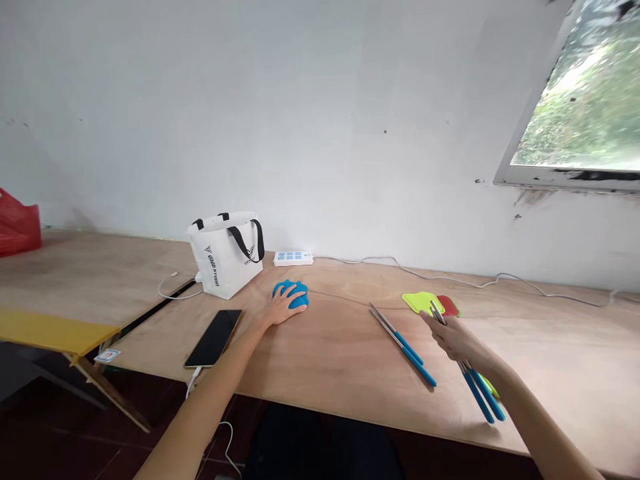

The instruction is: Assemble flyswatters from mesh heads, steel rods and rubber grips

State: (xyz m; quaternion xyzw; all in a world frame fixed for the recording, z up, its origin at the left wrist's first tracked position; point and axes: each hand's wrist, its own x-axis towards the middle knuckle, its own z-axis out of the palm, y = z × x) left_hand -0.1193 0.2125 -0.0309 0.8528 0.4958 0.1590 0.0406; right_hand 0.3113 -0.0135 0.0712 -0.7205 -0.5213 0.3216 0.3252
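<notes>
My left hand (pixel 280 308) rests on a blue lump (pixel 294 292) on the wooden table (pixel 325 347), fingers curled over it. My right hand (pixel 457 339) is closed around a pair of metal rods with blue handles (pixel 477 387), their tips pointing at a yellow-green flat piece (pixel 420 301) and a red piece (pixel 449 305). Another pair of blue-handled metal rods (pixel 403 343) lies loose on the table between my hands.
A white tote bag with black handles (pixel 226 253) stands at the back left, with a white power strip (pixel 293 258) beside it. A black phone (pixel 214 337) on a cable lies near the front edge. A yellow board (pixel 50 330) and red bag (pixel 17 227) are at left.
</notes>
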